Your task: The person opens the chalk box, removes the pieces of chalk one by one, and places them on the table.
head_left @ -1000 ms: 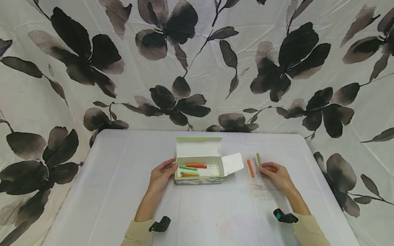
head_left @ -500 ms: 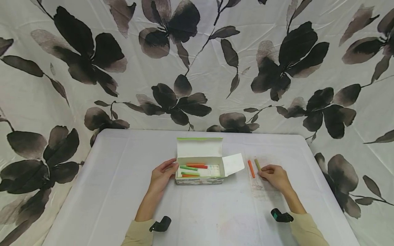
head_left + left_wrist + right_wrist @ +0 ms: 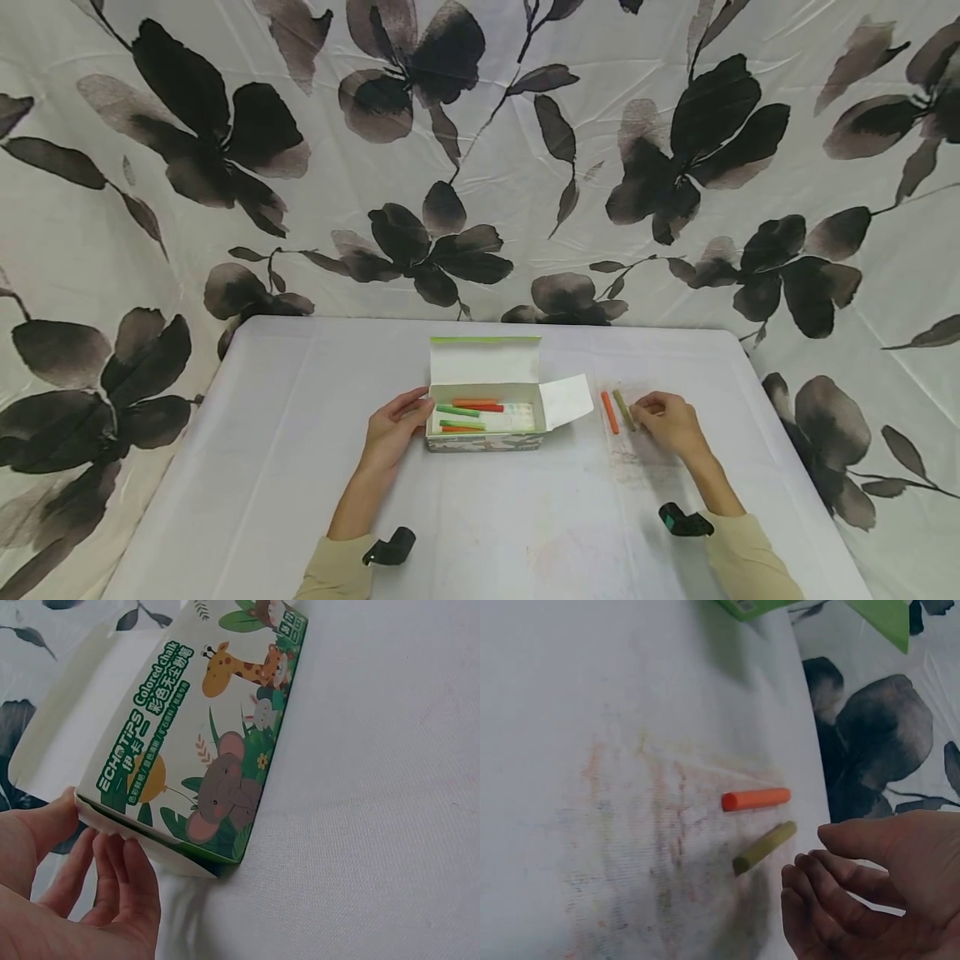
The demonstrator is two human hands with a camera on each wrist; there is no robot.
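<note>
Box (image 3: pixel 187 742) is white outside with green edging, green-outlined lettering and a cartoon print: grey elephant, orange spotted giraffe, green leaves; inside plain white, with chalks in orange (image 3: pixel 474 402), red (image 3: pixel 492 408) and green (image 3: pixel 465 424). Loose chalks: one bright orange (image 3: pixel 610 413), one olive (image 3: pixel 765 848). Table (image 3: pixel 285 467) white, smudged orange, yellow and brown; backdrop (image 3: pixel 525 192) white with black, grey and brownish flowers; sleeves (image 3: pixel 341 568) beige, wrist cameras (image 3: pixel 390 547) black.

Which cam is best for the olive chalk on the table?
Right wrist: the olive chalk appears large and unobstructed, one end face visible, beside the orange chalk. The head view shows it small, next to the right hand. The left wrist view doesn't show it.
</note>
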